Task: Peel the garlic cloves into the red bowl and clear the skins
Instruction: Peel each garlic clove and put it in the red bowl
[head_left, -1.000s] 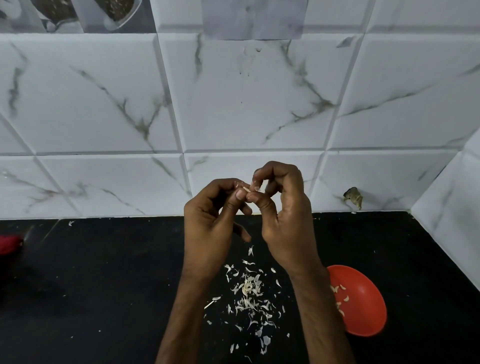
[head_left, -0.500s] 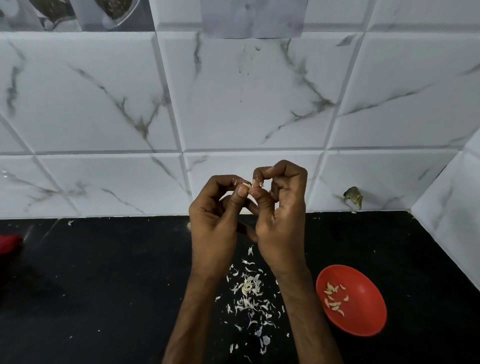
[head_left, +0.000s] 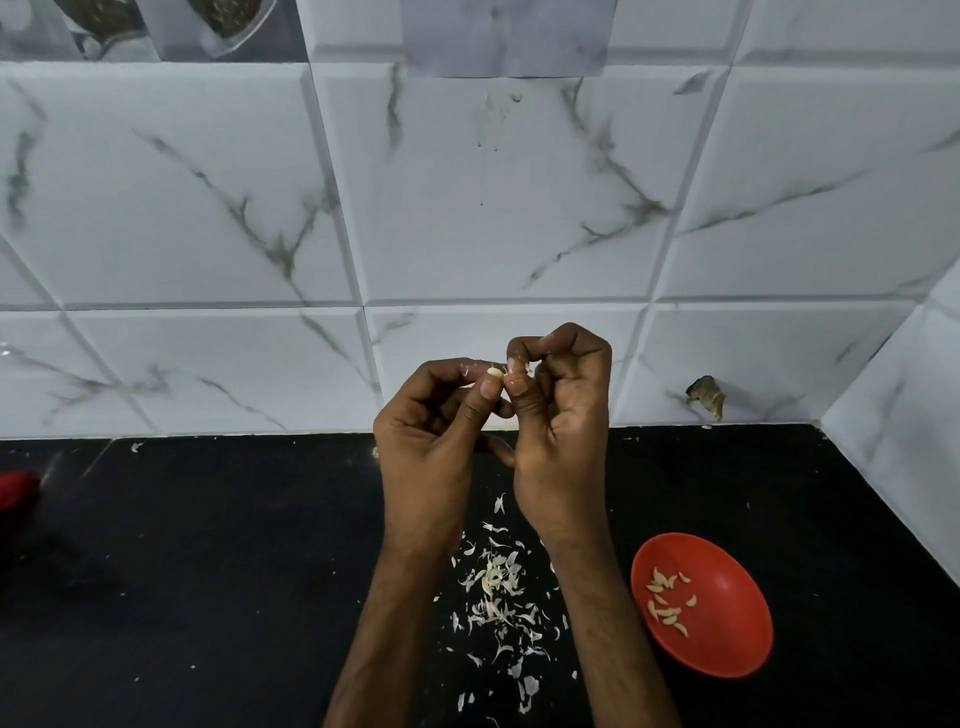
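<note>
Head view: both grips were raised together above the back of the tabletop (head_left: 208, 571), in front of the tiled wall (head_left: 467, 208). Left grip (head_left: 426, 447) pinched a small garlic clove (head_left: 496, 372) between thumb and forefinger. Right grip (head_left: 563, 415) was curled tight, thumb and forefinger nipping the clove's end, seemingly on skin.

Clove looked light and firm, likely slick once bare. Skin looked papery, apt to tear off in flakes. Judged best hold: one grip across the clove's middle, a nail of the other under a loose edge at the tip. Squeezed too hard, it could shoot out.

Red bowl (head_left: 748, 613) sat on the tabletop to my right, toward the front, with a handful of peeled cloves (head_left: 667, 603) inside. Skins (head_left: 498, 587) lay scattered between my forearms.

Open room lay to the left, as far as a red thing (head_left: 15, 493) at the frame's edge. Side wall (head_left: 909, 415) closed in on the right beyond the bowl.
</note>
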